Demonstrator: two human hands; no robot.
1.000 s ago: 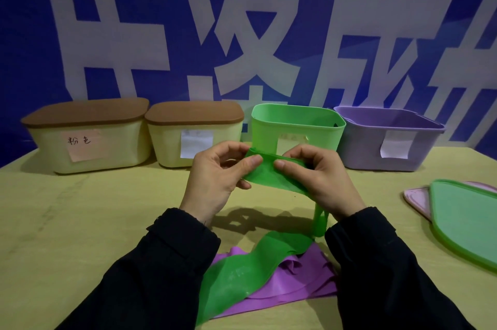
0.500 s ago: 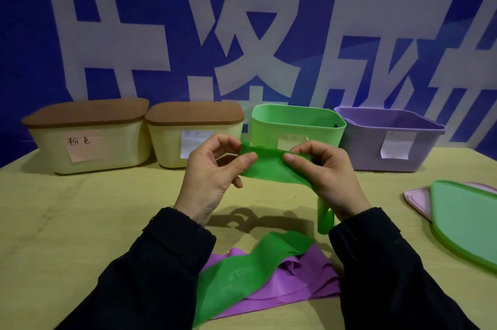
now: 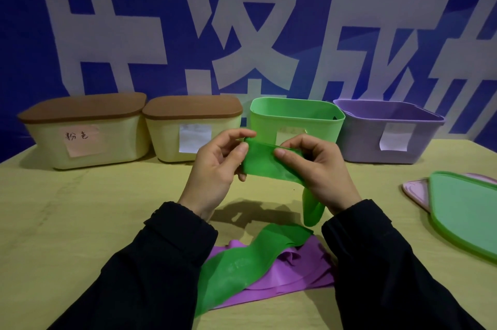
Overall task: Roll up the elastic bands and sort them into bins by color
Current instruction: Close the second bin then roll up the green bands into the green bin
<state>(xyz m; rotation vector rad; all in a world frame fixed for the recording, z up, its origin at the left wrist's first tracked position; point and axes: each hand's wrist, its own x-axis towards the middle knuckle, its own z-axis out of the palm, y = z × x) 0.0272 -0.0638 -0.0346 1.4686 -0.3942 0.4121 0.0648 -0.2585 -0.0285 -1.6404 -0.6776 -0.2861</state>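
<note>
Left hand (image 3: 215,168): I see its grip pinching one end of the green band (image 3: 265,165).
Right hand (image 3: 320,168): its grip pinches the same band.
Green band: held above the table (image 3: 80,208), tail draped over the purple band (image 3: 295,273) near the front edge.
Green bin (image 3: 295,122): open, at the back edge.
</note>
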